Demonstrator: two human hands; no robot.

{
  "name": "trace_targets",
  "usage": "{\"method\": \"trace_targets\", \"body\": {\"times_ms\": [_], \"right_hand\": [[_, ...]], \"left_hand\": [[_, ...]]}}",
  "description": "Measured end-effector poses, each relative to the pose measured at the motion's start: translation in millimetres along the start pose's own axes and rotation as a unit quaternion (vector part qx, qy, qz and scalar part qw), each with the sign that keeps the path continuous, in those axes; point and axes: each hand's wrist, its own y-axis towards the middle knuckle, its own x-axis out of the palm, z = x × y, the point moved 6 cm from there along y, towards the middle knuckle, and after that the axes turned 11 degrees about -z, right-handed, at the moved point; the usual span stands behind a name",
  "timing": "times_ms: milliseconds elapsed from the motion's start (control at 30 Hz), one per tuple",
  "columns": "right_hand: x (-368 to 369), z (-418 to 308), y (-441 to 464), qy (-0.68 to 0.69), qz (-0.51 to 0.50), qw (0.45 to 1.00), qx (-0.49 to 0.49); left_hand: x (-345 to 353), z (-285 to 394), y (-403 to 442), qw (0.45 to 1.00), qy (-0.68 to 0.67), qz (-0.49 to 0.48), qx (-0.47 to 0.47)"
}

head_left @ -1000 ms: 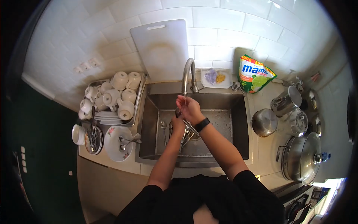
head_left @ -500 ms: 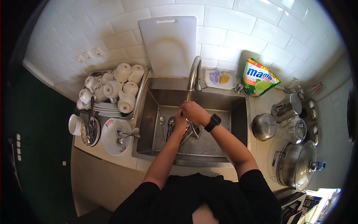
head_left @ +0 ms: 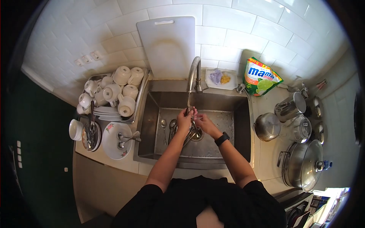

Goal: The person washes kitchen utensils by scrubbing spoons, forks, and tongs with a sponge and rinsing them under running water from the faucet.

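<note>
Under the running faucet (head_left: 194, 72), my left hand (head_left: 184, 121) is closed around a slim metal utensil whose kind I cannot make out. Just to its right, my right hand (head_left: 206, 125) has its fingers loosely apart, close to the same utensil, with a dark watch (head_left: 222, 139) on the wrist. Both hands are above the steel sink (head_left: 213, 151). On the sink floor a spoon (head_left: 164, 123) lies at the left, and more metal cutlery (head_left: 172, 124) sits near the drain, partly hidden by my left forearm.
Left of the sink stand a rack of white cups (head_left: 111, 93), a floral bowl (head_left: 114, 146) holding spoons, and plates with cutlery (head_left: 91, 133). A soap dish (head_left: 221, 84) and green detergent pouch (head_left: 261, 78) are behind. Steel pots (head_left: 268, 127) and a lidded pot (head_left: 302, 165) line the right.
My hands were together under the water; my right hand has moved apart to the right and slightly down. My left hand stays under the faucet, and the view has shifted slightly.
</note>
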Motion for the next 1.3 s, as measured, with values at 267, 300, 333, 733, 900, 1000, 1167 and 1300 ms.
{"method": "trace_targets", "body": {"times_ms": [267,300,333,733,900,1000,1167,1300], "right_hand": [[17,9,-4,0.126,-0.034,0.991,0.019],[16,6,-5,0.129,-0.021,0.991,0.018],[15,3,-6,0.132,-0.009,0.991,0.018],[17,4,-13,0.159,0.032,0.987,0.024],[18,7,-7,0.182,0.051,0.981,0.032],[18,7,-5,0.2,0.05,0.978,0.01],[20,0,-14,0.247,0.033,0.968,0.004],[23,0,-18,0.245,0.035,0.968,0.03]], "left_hand": [[18,18,6,0.999,-0.003,-0.04,0.029],[19,20,6,0.998,-0.003,-0.042,0.037],[20,23,7,0.998,-0.004,-0.043,0.045],[13,41,4,0.962,0.241,0.041,0.124],[20,21,4,0.998,-0.045,-0.034,-0.008],[20,25,11,0.998,-0.018,-0.055,0.011],[35,55,2,0.959,0.213,-0.071,0.173],[37,66,2,0.931,0.283,-0.046,0.226]]}}
